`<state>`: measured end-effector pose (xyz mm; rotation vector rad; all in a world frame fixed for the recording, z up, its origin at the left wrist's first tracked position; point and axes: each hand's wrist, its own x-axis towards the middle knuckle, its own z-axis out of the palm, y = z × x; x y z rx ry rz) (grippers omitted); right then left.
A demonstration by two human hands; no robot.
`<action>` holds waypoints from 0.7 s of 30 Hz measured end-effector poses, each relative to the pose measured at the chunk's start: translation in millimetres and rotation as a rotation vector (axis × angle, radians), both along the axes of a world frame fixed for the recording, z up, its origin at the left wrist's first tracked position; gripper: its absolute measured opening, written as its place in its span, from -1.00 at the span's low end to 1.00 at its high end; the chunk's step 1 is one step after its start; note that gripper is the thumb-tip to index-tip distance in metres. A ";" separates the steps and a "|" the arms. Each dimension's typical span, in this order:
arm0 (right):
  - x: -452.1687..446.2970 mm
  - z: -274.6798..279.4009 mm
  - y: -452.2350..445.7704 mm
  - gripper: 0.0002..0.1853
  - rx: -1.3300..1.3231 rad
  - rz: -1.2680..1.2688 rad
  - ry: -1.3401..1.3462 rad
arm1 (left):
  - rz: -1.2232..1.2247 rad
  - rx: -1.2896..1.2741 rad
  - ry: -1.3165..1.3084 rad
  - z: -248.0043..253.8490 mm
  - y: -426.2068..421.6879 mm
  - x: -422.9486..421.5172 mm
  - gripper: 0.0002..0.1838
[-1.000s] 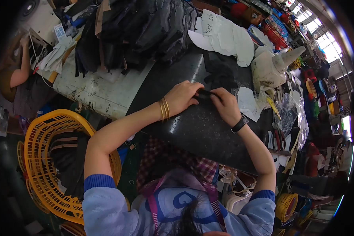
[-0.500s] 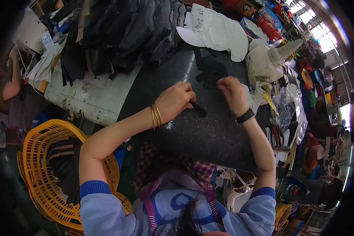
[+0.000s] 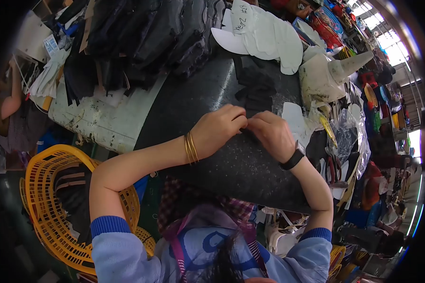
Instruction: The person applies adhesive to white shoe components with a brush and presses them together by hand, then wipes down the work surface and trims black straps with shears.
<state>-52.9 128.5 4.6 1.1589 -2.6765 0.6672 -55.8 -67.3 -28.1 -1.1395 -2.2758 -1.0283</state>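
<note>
Over the black work surface (image 3: 212, 162), my left hand (image 3: 220, 128) and my right hand (image 3: 273, 135) meet at the fingertips. Both hands are closed in a pinch. The black strip in my left hand is now almost wholly hidden by the fingers. Whatever my right hand pinches is too small and covered to make out. Just beyond the hands lies a loose pile of black pieces (image 3: 257, 87). A stack of white cut pieces (image 3: 267, 37) with handwriting on it lies farther back. Near my right wrist is a flat pale piece (image 3: 295, 122).
Stacked black material (image 3: 146, 37) rises at the back left. A stained white bottle with a nozzle (image 3: 321, 78) stands on the right, near crumpled clear plastic (image 3: 347, 129) and scissors (image 3: 334, 170). A yellow basket (image 3: 35, 207) sits lower left. Another person's arm (image 3: 14, 94) shows far left.
My right hand has moved left and toward me, from beside the black pile to my left hand's fingertips. My left hand has shifted slightly right. The strip is now mostly covered.
</note>
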 end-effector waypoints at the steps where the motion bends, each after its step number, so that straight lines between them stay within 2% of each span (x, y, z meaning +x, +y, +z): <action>1: -5.3 -1.9 2.8 -0.84 -0.047 -0.089 -0.147 | -0.009 -0.056 -0.060 -5.1 -1.5 -0.4 -0.83; 3: -31.9 -7.7 16.6 -0.83 -0.138 -0.264 -0.439 | -0.025 -0.132 -0.129 -7.8 -3.2 -0.6 -0.84; 4: -46.4 -16.4 24.2 -0.79 -0.153 -0.306 -0.211 | -0.030 -0.153 -0.140 -6.3 -4.3 -0.7 -0.84; 7: -65.7 -22.0 36.8 -0.80 0.086 -0.380 -0.012 | -0.104 -0.183 -0.195 -0.3 -6.6 -5.8 -0.85; 8: -67.6 -22.2 37.2 -0.77 0.030 -0.370 -0.116 | -0.141 -0.186 -0.217 1.0 -6.3 -9.0 -0.85; 11: -72.2 -19.1 37.2 -0.78 0.085 -0.379 -0.179 | -0.278 -0.142 -0.231 3.2 4.8 -19.8 -0.83; 14: -72.4 -16.4 37.7 -0.79 0.051 -0.341 -0.099 | -0.318 -0.317 -0.127 6.3 31.2 -23.2 -0.86; 15: -68.8 -10.1 35.3 -0.79 0.014 -0.372 -0.156 | -0.311 -0.449 -0.105 6.7 35.0 -18.2 -0.85; 18: -51.1 0.3 30.9 -0.80 -0.052 -0.449 -0.286 | -0.263 -0.354 -0.067 -5.0 29.8 -10.3 -0.83; 21: -63.4 -5.4 41.5 -0.78 -0.088 -0.329 -0.433 | -0.273 -0.247 -0.121 -7.0 21.3 -7.4 -0.82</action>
